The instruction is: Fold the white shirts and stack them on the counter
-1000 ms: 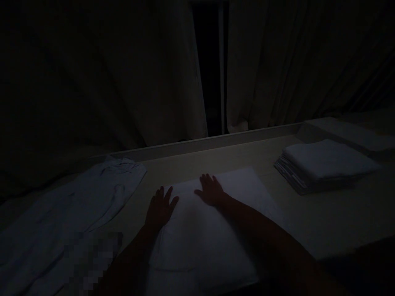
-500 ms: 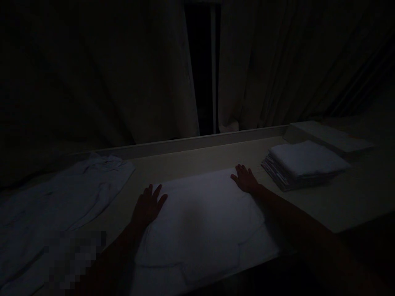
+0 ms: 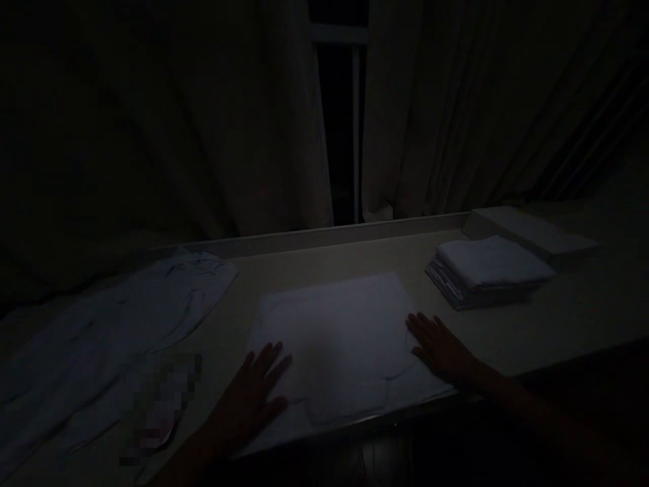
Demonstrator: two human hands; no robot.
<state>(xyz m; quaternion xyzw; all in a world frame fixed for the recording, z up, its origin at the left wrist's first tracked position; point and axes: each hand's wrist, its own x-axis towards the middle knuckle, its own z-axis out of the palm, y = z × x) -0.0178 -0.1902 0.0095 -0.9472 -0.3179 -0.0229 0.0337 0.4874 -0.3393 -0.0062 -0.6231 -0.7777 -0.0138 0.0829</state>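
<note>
A white garment, probably a shirt (image 3: 345, 331), lies spread flat on the table in front of me, its lower part reaching the near edge. My left hand (image 3: 258, 389) rests on its left side with the fingers spread. On the right side, my right hand (image 3: 439, 345) lies flat at the cloth's border, fingers stretched out. Neither hand grips anything. The scene is dim, so the garment's seams show only faintly.
A neat stack of folded white cloths (image 3: 494, 264) sits to the right, with a pale flat box (image 3: 537, 230) behind it. Crumpled white garments (image 3: 126, 318) cover the left. A low ledge (image 3: 324, 237) and dark curtains (image 3: 243, 135) bound the table's back.
Both hands have slid toward me, from the garment's far corners down along its left and right sides. The camera view has shifted slightly.
</note>
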